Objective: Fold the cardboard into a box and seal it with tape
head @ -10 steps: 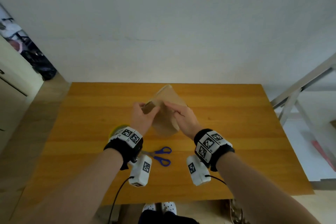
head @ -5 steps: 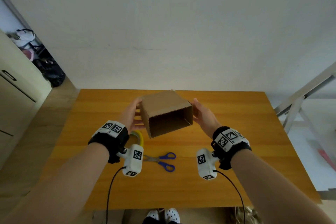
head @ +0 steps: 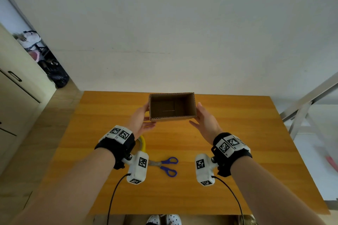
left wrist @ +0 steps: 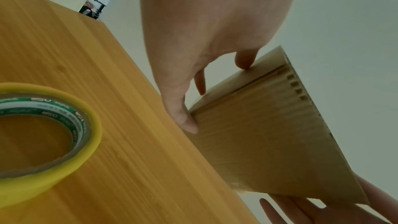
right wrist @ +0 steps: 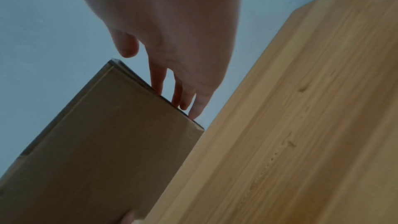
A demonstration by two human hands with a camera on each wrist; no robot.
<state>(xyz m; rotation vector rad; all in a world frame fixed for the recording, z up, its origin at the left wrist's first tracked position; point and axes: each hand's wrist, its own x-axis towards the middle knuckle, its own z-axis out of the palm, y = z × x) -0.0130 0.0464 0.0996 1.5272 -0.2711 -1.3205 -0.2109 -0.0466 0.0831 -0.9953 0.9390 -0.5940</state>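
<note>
Looking down, I see the worktop (head: 237, 160) filling the lower half of the head view, wooden and orange-brown, with a pale wall behind it. Above its far middle I have the box (head: 172, 107) between my hands, its open side turned toward my head camera so the brown inside and the folded bottom flaps show. It is lifted off the wood; the wrist views show its underside clear of the surface.

My left hand (head: 140, 120) lies flat against the box's left wall, fingers straight; in the left wrist view the thumb and fingertips (left wrist: 187, 122) press on the cardboard. My right hand (head: 205, 120) mirrors it on the right wall, fingers (right wrist: 197, 106) stretched along the box's edge. Neither hand curls round anything; the box is squeezed between two open palms.

Near me lies the tape (left wrist: 45, 135), a yellow roll flat on the wood, half hidden under my left wrist in the head view. Just beside it, toward the middle, lie blue-handled scissors (head: 167, 166).
</note>
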